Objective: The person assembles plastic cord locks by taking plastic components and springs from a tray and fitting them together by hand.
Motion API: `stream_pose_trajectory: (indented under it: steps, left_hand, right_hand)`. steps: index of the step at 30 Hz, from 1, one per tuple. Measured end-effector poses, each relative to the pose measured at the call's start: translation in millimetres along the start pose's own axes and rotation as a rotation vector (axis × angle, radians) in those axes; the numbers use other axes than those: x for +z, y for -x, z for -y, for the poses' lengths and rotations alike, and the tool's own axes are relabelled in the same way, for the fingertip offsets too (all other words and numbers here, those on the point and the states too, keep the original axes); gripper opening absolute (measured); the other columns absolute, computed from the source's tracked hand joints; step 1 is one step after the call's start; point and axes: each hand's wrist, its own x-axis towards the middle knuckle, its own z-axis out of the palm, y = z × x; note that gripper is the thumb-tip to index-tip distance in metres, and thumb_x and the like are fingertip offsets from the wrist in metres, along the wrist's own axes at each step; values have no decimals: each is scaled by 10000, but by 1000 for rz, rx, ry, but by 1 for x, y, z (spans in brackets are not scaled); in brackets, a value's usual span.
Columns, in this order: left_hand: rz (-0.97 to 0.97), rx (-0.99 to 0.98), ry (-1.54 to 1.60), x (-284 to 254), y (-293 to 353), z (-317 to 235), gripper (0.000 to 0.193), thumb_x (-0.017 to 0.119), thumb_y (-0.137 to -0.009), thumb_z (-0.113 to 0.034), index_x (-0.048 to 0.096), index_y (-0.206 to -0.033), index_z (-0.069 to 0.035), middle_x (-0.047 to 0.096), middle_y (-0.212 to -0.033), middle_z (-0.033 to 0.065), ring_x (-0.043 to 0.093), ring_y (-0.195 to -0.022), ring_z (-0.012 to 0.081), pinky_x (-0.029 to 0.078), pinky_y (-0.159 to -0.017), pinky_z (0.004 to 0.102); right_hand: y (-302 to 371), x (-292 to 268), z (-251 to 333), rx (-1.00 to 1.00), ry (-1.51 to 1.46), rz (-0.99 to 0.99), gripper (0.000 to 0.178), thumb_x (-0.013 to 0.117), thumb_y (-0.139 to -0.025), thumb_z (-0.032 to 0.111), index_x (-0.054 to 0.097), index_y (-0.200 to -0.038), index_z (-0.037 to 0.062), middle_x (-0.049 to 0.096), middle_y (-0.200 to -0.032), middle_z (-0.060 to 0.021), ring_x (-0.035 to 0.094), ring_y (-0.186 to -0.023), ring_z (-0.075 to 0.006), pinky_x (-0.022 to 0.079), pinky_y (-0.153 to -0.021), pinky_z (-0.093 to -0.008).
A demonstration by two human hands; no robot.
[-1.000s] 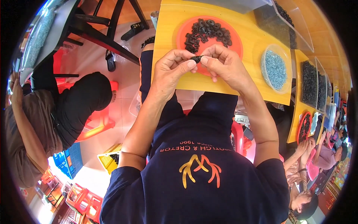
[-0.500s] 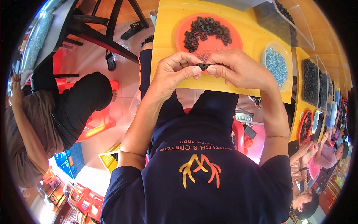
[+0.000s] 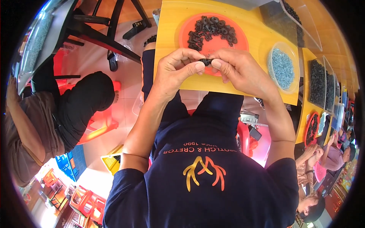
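Observation:
Between my two hands is a small black part (image 3: 206, 62), pinched over the near edge of an orange-red plate (image 3: 185, 32). My left hand (image 3: 178, 69) grips its left end between thumb and fingers. On the other end, the thumb and forefinger of my right hand (image 3: 239, 68) are closed as well. Many black moulded pieces (image 3: 213, 27) lie in a curved heap on the far half of the plate. Small metal bits (image 3: 211, 50) show on the plate just beyond my fingers, which partly hide them.
A clear round tub (image 3: 282, 69) of small silvery pieces stands right of my right hand. Clear bins (image 3: 318, 81) of black parts are farther right. The yellow table (image 3: 167, 22) ends just before my lap. A person (image 3: 34, 133) sits at the left; others are at the far right.
Both hands have shifted slightly away from me with the black part still pinched between them. My right fingers have changed their hold a little. The person on the left has moved an arm.

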Motion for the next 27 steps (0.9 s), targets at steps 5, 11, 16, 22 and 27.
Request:
stream_pose_trajectory:
  steps: [5, 11, 16, 22, 27]
  left_hand:
    - [15, -34, 149, 2, -1, 1, 159, 693, -901, -64, 652, -1045, -12, 675, -876, 57, 646, -800, 131, 528, -754, 275]
    - [102, -145, 242, -3, -1, 1, 161, 686, -905, -74, 643, -1040, 3, 668, -885, 76, 655, -801, 147, 536, -759, 283]
    - [15, -76, 178, -2, -3, 2, 166, 694, -898, -66, 644, -1045, -7, 669, -881, 67, 654, -794, 145, 535, -752, 279]
    - [-53, -28, 151, 2, -2, 4, 165, 693, -902, -68, 646, -1050, -11, 671, -883, 62, 654, -795, 144, 532, -753, 275]
    - [-3, -63, 224, -3, -2, 2, 169, 691, -904, -70, 645, -1054, -10, 670, -881, 63, 655, -794, 145, 537, -753, 276]
  right_hand:
    - [3, 2, -1, -3, -13, -17, 266, 538, -994, 248, 605, -909, 5, 595, -773, -188, 600, -723, -361, 456, -653, -418]
    - [0, -9, -3, -125, 267, 111, 303, 502, -1004, 268, 577, -877, 4, 587, -783, -187, 587, -780, -395, 445, -675, -462]
    - [0, 4, -3, -106, 249, 29, 268, 503, -1000, 249, 567, -895, 11, 598, -816, -188, 592, -801, -403, 457, -694, -469]
    - [4, 36, -6, 24, 82, -257, 263, 499, -1011, 247, 563, -912, 11, 596, -785, -192, 612, -775, -388, 475, -678, -453]
    - [5, 28, -9, 72, 10, -204, 284, 511, -1016, 257, 558, -883, 11, 612, -735, -159, 607, -686, -352, 474, -623, -403]
